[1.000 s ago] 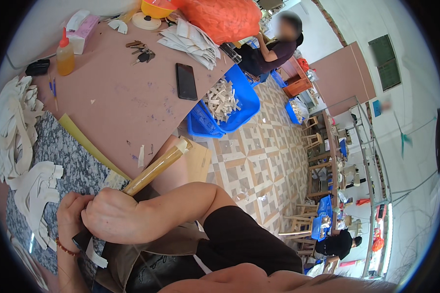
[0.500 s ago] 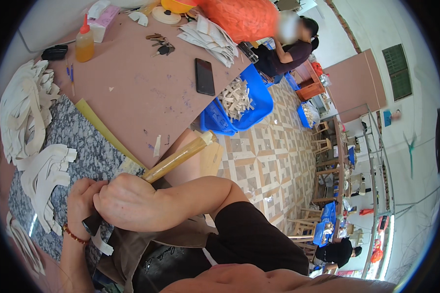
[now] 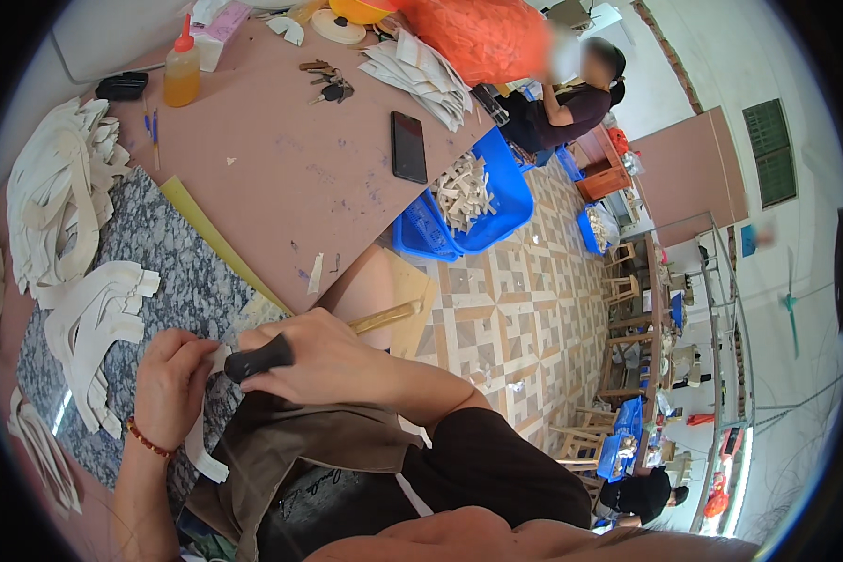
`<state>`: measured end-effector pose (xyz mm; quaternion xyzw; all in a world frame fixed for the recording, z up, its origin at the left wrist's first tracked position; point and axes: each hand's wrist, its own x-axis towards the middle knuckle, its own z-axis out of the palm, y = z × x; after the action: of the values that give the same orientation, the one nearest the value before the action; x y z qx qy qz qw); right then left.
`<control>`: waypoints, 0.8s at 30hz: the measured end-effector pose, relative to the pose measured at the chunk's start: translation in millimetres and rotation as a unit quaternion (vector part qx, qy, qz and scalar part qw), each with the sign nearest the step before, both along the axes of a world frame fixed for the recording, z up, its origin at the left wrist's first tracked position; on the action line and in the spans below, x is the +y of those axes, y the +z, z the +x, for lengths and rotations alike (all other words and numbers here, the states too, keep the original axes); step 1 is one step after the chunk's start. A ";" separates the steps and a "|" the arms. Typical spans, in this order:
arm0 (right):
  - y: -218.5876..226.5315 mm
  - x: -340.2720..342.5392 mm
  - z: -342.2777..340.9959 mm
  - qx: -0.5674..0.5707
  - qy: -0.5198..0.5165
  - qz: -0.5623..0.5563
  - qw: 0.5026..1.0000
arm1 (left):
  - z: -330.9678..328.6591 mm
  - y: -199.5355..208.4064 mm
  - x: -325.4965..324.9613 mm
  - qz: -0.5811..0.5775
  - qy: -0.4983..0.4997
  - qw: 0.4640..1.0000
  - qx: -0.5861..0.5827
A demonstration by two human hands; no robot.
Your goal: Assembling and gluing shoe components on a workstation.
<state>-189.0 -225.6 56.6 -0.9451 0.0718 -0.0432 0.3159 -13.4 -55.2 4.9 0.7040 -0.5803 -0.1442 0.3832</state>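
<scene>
Black on the tool handle (image 3: 260,358), golden brown on the rod (image 3: 384,317), off-white on the curved strip (image 3: 202,457) and the strip pile (image 3: 61,201). Mottled grey, black and white across the stone slab (image 3: 183,248); dusty pink-brown, flecked with violet, across the bench (image 3: 272,178). Amber and red on the bottle (image 3: 182,80), plain blue on the bin (image 3: 513,201), orange-red on the sack (image 3: 478,42). Geometric blocks of tan, white and grey over the floor (image 3: 506,309).

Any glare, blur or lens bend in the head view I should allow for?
Head view: a white glare streak on the granite slab, and the tube light washes out; head view: fisheye bends edges near the rim, corners go black; head view: the seated co-worker's head is smudged, while the left hand and right hand look fairly sharp.
</scene>
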 end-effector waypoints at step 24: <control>-9.6 -4.4 27.0 0.003 -0.043 0.062 0.997 | 27.1 -42.8 20.1 -0.051 -0.072 0.993 -0.073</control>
<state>-162.0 -229.9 47.0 -0.9197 0.1154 -0.0497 0.3720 13.7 -35.2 -37.9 0.6484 -0.6624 -0.0901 0.3642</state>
